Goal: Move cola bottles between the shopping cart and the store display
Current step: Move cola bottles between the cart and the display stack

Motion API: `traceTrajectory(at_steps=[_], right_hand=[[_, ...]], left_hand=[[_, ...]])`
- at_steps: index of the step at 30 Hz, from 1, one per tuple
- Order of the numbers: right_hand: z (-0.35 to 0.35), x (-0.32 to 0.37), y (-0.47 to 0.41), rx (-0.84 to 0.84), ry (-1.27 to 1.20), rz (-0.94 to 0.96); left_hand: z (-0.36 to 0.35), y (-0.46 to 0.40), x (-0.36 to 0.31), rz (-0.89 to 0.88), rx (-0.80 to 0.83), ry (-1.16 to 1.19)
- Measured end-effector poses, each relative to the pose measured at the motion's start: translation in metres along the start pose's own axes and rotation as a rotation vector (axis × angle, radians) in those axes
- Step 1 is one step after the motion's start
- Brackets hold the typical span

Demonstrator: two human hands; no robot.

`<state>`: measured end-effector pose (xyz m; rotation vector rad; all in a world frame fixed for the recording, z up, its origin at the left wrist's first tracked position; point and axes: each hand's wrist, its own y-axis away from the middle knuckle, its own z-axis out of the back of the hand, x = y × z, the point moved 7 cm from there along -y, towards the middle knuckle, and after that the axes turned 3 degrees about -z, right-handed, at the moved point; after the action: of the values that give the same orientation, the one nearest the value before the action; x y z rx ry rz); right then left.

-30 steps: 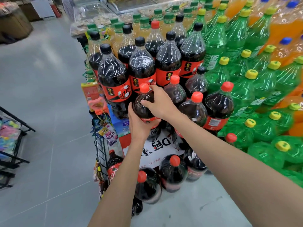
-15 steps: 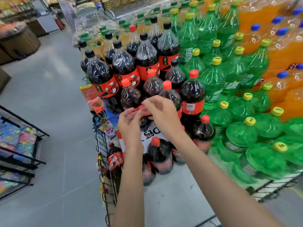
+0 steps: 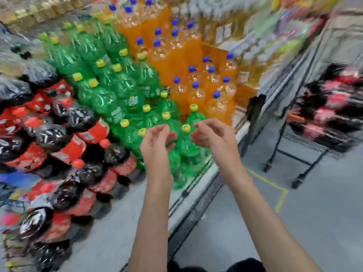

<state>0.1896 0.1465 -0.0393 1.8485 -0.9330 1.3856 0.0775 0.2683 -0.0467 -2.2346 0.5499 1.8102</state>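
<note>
I see both hands raised, palms facing, fingers loosely curled, holding nothing: left hand (image 3: 157, 142), right hand (image 3: 211, 134). Green bottles (image 3: 125, 95) just behind them. Cola bottles (image 3: 64, 138) stacked on display at left, well apart from hands, blurred.

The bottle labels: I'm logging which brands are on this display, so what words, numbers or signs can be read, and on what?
None can be read; the frame is motion-blurred.
Cola bottles: red labels with white patches, unreadable.
Green bottles: pale label print, too smeared to read.
Orange bottles: no text shows.
Both hands, left hand and right hand, hold nothing that bears text.
</note>
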Motion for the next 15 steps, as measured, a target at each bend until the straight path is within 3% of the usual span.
traceTrajectory(at_steps=[4,8,15], right_hand=[[0.158,0.029,0.003,-0.251,0.012,0.014],[0.262,0.046,0.012,-0.432,-0.003,0.01],[0.424,0.045,0.018,-0.702,-0.054,-0.04]], left_hand=[[-0.163,0.063,0.048,0.098,0.334,-0.024],[-0.259,0.107,0.084,0.147,0.551,-0.064],[-0.402,0.16,0.15,0.236,0.763,-0.127]])
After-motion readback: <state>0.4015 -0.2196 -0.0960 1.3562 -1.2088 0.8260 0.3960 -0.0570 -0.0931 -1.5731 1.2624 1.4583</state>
